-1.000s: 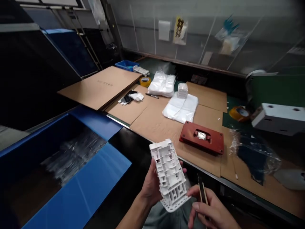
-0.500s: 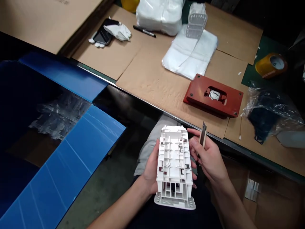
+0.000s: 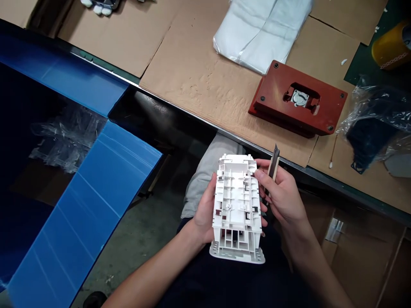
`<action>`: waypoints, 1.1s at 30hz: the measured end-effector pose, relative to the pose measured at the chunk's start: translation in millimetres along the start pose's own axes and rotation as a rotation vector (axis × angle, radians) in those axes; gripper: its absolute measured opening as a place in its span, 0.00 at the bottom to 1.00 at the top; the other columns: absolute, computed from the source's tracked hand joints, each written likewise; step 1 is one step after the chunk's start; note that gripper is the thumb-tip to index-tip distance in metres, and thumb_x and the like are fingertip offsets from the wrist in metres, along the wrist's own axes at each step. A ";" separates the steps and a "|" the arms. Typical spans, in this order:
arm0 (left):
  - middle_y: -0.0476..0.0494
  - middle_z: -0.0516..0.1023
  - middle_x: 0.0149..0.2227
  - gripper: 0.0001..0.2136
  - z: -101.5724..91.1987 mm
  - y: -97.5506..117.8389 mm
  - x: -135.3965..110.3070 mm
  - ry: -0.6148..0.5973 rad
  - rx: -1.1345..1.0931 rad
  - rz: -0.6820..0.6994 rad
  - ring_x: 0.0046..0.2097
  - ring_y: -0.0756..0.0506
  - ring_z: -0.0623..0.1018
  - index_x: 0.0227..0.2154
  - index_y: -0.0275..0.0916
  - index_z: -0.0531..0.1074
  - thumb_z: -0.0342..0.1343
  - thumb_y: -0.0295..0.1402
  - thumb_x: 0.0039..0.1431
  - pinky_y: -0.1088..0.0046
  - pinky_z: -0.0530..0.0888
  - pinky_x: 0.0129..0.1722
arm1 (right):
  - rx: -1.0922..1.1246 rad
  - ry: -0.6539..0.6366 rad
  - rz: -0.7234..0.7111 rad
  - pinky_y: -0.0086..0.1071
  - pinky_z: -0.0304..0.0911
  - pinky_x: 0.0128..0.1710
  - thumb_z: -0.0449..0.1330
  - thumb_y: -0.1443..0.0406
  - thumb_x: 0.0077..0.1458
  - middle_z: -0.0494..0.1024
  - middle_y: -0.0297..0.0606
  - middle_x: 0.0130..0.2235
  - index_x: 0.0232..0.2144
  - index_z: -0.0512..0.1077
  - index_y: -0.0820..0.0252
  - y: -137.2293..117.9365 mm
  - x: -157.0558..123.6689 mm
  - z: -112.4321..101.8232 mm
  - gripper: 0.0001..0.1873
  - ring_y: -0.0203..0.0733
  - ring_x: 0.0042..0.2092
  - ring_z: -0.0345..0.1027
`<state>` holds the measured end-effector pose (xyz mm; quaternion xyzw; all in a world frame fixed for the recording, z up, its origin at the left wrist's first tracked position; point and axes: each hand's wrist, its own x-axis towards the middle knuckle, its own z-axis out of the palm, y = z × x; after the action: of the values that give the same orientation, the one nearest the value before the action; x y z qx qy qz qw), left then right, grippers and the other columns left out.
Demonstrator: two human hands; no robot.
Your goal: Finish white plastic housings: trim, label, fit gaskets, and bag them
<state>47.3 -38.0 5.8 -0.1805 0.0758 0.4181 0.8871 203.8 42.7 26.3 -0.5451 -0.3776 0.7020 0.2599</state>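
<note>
My left hand (image 3: 205,209) is closed round a white ribbed plastic housing (image 3: 236,192), its fingers reaching underneath to the right side. The housing's open, ribbed face points up at me, with its wider flange towards my body. My right hand (image 3: 284,192) is closed on a thin dark blade-like tool (image 3: 274,160) with a pale strip along it, pointing up and away. Its fingers and thumb are at the housing's upper right edge. What the palm hides of the tool I cannot make out.
A red fixture block (image 3: 272,94) with a metal insert sits on the cardboard-covered table (image 3: 192,85). Behind it lie white plastic bags (image 3: 257,34). At right are a cotton swab (image 3: 332,158), clear film (image 3: 382,102) and a tape roll (image 3: 388,49). A blue box (image 3: 105,171) stands left, holding clear bags.
The view has tilted downward, so the table and its items sit higher in the frame. My hands keep hold of the housing and the tool, with little visible shift between them.
</note>
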 end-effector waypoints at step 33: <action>0.42 0.66 0.67 0.41 -5.4 23.3 -8.0 0.152 1.069 0.497 0.67 0.28 0.65 0.63 0.52 0.68 0.73 0.28 0.43 0.52 0.65 0.64 | -0.014 -0.326 -0.135 0.26 0.72 0.42 0.74 0.62 0.50 0.81 0.33 0.51 0.55 0.76 0.43 -4.7 -2.3 -17.5 0.29 0.40 0.44 0.76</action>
<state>24.3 -32.1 -2.9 0.2850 0.3792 0.5029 0.7226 221.1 47.9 29.3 -0.3993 -0.4554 0.7593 0.2378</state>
